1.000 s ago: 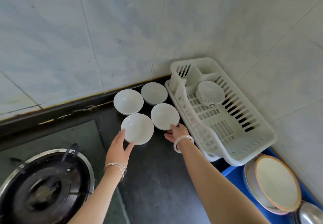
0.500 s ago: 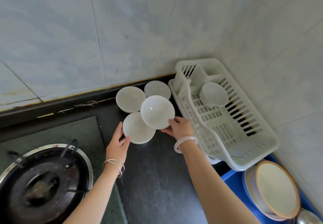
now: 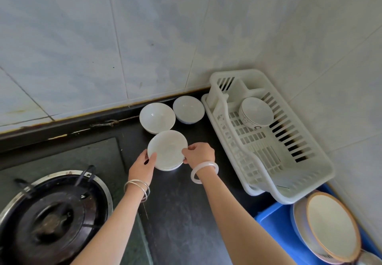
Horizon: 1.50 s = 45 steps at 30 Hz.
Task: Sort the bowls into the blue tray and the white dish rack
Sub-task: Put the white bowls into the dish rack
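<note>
Two white bowls are stacked one inside the other (image 3: 167, 150) on the dark counter. My left hand (image 3: 142, 164) grips the stack's left rim and my right hand (image 3: 199, 153) grips its right rim. Behind the stack stand two more white bowls, one at the left (image 3: 157, 117) and one at the right (image 3: 188, 109), by the wall. The white dish rack (image 3: 289, 177) sits to the right with a patterned bowl (image 3: 256, 111) leaning in it. The blue tray (image 3: 268, 220) at the lower right holds larger brown-rimmed bowls (image 3: 330, 226).
A gas burner (image 3: 51, 217) fills the lower left of the counter. Tiled walls close the corner behind and to the right. A metal object (image 3: 370, 257) shows at the bottom right edge.
My right hand lifted a bowl off the counter and set it into the bowl by my left hand. Both hands now hold the stacked pair.
</note>
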Motion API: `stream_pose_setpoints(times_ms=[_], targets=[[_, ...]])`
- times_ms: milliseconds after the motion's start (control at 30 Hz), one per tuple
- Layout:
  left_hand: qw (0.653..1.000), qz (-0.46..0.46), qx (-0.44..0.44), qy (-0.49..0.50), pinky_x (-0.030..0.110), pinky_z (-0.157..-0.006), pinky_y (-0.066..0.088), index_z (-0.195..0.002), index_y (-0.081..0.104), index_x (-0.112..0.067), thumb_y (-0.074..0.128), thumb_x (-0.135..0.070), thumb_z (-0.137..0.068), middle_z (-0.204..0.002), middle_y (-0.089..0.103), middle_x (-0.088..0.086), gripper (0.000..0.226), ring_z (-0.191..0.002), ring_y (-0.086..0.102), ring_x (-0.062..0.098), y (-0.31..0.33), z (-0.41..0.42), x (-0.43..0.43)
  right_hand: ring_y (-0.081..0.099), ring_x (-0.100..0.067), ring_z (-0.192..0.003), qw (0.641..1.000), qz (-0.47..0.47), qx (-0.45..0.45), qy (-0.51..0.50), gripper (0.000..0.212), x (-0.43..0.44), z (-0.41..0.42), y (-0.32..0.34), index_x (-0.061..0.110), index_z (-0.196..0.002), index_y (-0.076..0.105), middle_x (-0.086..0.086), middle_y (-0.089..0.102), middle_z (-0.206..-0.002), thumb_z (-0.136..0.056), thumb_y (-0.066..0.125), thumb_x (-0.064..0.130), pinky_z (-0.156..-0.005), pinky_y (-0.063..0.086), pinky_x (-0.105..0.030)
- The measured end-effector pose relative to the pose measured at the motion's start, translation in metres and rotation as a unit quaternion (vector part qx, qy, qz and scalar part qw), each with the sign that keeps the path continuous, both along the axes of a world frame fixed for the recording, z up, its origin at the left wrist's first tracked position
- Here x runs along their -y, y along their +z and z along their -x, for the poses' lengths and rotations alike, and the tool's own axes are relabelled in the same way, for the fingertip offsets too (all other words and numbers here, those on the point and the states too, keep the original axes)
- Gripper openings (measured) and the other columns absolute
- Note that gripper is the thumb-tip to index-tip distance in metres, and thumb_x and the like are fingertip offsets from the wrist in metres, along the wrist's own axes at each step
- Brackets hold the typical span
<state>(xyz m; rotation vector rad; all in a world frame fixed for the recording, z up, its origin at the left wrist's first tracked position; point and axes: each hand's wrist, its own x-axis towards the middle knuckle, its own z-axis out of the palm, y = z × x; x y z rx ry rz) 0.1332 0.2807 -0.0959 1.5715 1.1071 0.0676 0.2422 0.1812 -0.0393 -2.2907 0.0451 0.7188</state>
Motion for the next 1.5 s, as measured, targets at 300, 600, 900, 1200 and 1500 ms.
stream_pose_setpoints(times_ms=[300,600,900,1200,1500], targets=[[0.999,0.035,0.011,0.007,0.049,-0.102,0.044,-0.131,0.051,-0.016,0.048,-0.015,-0.088,-0.126,0.061,0.011,0.043,-0.118,0.055,0.029,-0.008,-0.005,-0.008,0.063,-0.016,-0.076,0.999,0.005,-0.039,0.030,0.012,0.007,-0.011,-0.019,0.023,-0.092,0.061,0.001,0.063,-0.086,-0.081,0.066,0.022,-0.062,0.054,-0.026],[0.997,0.069,0.023,0.037,0.051,-0.092,0.051,-0.122,0.054,-0.011,0.047,-0.008,-0.087,-0.112,0.061,0.011,0.036,-0.099,0.058,0.026,-0.002,-0.012,-0.008,0.068,-0.023,-0.086,0.966,-0.146,-0.208,-0.051,0.038,0.012,-0.003,-0.028,0.023,-0.129,0.053,-0.005,0.062,-0.122,-0.091,0.057,0.019,-0.073,0.061,-0.036],[0.997,0.007,0.073,-0.019,0.037,-0.081,0.056,-0.117,0.058,-0.021,0.050,-0.012,-0.085,-0.097,0.060,-0.003,0.034,-0.080,0.058,0.011,0.049,-0.036,0.009,0.069,-0.017,-0.080,0.973,-0.210,-0.080,-0.055,0.031,0.055,-0.020,0.005,0.020,-0.116,0.062,-0.003,0.069,-0.098,-0.086,0.060,0.014,-0.064,0.059,-0.024],[0.978,0.108,0.141,-0.107,0.035,-0.077,0.056,-0.111,0.058,-0.017,0.053,-0.008,-0.084,-0.088,0.060,-0.002,0.029,-0.082,0.059,0.015,0.117,-0.121,0.077,0.065,-0.018,-0.089,0.983,-0.170,0.026,-0.057,0.019,0.139,-0.091,0.065,0.017,-0.107,0.062,-0.002,0.067,-0.098,-0.089,0.056,0.013,-0.082,0.054,-0.029],[0.954,0.165,0.101,-0.227,0.047,-0.083,0.055,-0.117,0.058,-0.003,0.049,-0.005,-0.085,-0.099,0.061,0.014,0.032,-0.073,0.061,0.026,0.111,-0.207,0.170,0.065,-0.025,-0.083,0.990,-0.076,0.016,-0.120,0.042,0.233,-0.157,0.068,0.014,-0.110,0.058,-0.007,0.066,-0.089,-0.090,0.049,0.050,-0.078,0.058,-0.039]])
